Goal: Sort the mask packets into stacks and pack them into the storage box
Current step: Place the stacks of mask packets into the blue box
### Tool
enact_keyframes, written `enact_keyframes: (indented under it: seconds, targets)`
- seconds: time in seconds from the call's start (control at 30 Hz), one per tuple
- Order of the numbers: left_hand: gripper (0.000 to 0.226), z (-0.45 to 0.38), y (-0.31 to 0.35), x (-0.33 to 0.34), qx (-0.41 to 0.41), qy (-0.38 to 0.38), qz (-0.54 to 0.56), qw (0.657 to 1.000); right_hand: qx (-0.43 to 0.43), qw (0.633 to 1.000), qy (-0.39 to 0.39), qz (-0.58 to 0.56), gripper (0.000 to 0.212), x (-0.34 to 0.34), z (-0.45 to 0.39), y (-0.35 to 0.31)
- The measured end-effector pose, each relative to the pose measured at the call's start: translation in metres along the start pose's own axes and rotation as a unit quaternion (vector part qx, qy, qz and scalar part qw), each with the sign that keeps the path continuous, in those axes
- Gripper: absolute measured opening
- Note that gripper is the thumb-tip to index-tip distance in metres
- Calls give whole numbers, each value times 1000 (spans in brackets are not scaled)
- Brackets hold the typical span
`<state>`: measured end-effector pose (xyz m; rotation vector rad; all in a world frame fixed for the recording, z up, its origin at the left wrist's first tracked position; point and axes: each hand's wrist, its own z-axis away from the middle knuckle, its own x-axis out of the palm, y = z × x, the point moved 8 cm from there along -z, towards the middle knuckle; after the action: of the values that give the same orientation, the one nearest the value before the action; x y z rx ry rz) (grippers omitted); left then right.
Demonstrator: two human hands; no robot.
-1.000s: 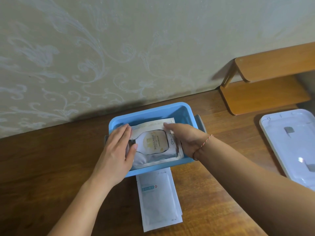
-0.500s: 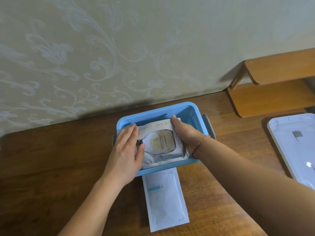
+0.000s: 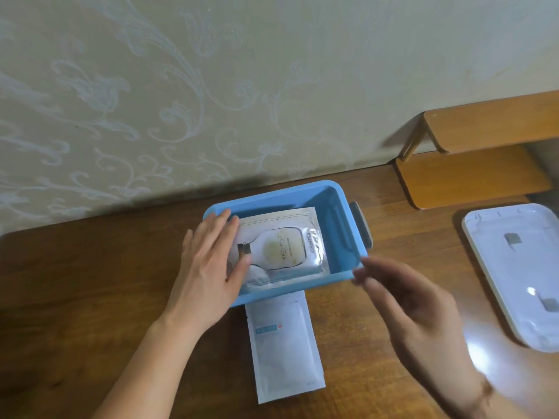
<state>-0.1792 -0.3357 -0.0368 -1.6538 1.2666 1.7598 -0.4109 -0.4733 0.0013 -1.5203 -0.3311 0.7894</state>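
- Blue storage box [image 3: 338, 216] holds a stack of mask packets [image 3: 281, 246].
- Left hand [image 3: 208, 261] fingers lie flat on the stack.
- Right hand [image 3: 414, 300], blurred, fingers loosely spread, empty, beside the box.

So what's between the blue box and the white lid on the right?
Only bare table, seen from the head camera, between the box and lid.

Storage box [image 3: 338, 207]: on the table [image 3: 90, 267], near the wall [image 3: 211, 86]. Inside it, a stack of mask packets [image 3: 281, 246]. In front of the box, touching its near edge, further packets [image 3: 282, 346]. Right of it, well apart, the lid [image 3: 514, 273]; behind and right, a shelf [image 3: 472, 173].
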Motion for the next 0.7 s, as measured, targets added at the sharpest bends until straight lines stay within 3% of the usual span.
enact_keyframes:
  seconds: [0.07, 0.13, 0.2, 0.27, 0.33, 0.4, 0.43, 0.57, 0.63, 0.7]
  targets:
    - [57, 13, -2, -16, -9, 88, 58, 994, 82, 995, 51, 0, 23, -9, 26, 51]
    - [44, 49, -2, -27, -32, 220, 140, 965, 195, 981, 17, -12, 24, 7, 43, 101]
    - [33, 96, 1, -11, -114, 286, 253, 917, 273, 961, -29, -10, 28, 32, 50, 133]
    - [30, 136, 1, 28, -276, 263, 354, 854, 346, 937, -46, -21, 36, 54, 53, 151]
    - [32, 165, 5, 70, -442, 173, 395, 787, 403, 911, -73, -44, 42, 77, 57, 162]
    - [33, 179, 13, 97, -543, 93, 445, 706, 417, 902, -100, -54, 37, 96, 55, 164]
    - [32, 181, 16, 102, -570, 78, 468, 671, 422, 899, -109, -46, 32, 103, 54, 164]
    - [10, 185, 25, 107, -608, 41, 488, 625, 441, 884, -151, -4, 34, 123, 60, 162]
    - [11, 195, 31, 115, -601, 37, 531, 596, 399, 900, -163, 67, 37, 117, 65, 157]
    - [18, 204, 37, 122, -583, 31, 553, 595, 323, 918, -183, 136, 40, 107, 70, 150]
